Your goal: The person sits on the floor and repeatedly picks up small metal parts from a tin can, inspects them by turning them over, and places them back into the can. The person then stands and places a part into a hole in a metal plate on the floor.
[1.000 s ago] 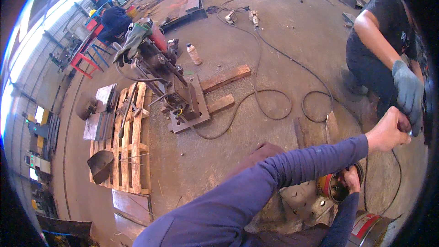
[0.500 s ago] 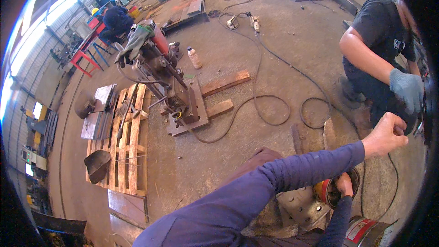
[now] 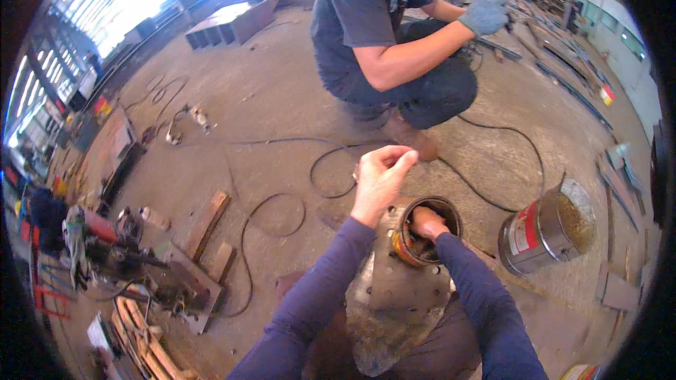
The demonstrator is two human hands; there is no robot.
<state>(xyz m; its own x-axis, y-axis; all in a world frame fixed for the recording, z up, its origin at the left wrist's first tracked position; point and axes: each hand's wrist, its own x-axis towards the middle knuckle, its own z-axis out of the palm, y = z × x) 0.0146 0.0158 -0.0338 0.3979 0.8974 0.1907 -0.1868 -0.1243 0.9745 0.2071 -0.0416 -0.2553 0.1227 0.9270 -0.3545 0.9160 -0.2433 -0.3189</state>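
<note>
My left hand (image 3: pixel 384 179) is raised just above and left of a round open can (image 3: pixel 456 222). Its thumb and fingers are pinched together, and whatever may be between them is too small to make out. Inside the can, which has a dark rim and a red-yellow band, is my right hand (image 3: pixel 427 224); its fingertips are hidden by the wall and contents. Beneath the can lies a grey metal plate (image 3: pixel 398 285) with several round holes, close in front of my legs.
Across from me a person (image 3: pixel 394 42) in dark clothes squats, wearing a grey glove. A large metal bucket (image 3: pixel 524 236) stands at right. Black cable (image 3: pixel 306 211) loops over the floor. At left are wooden blocks (image 3: pixel 208 222), a steel machine (image 3: pixel 186 278) and a pallet (image 3: pixel 144 338).
My view has swung to the right, bringing the squatting person and the bucket further into the picture. My left hand stays raised and pinched; my right hand remains in the can.
</note>
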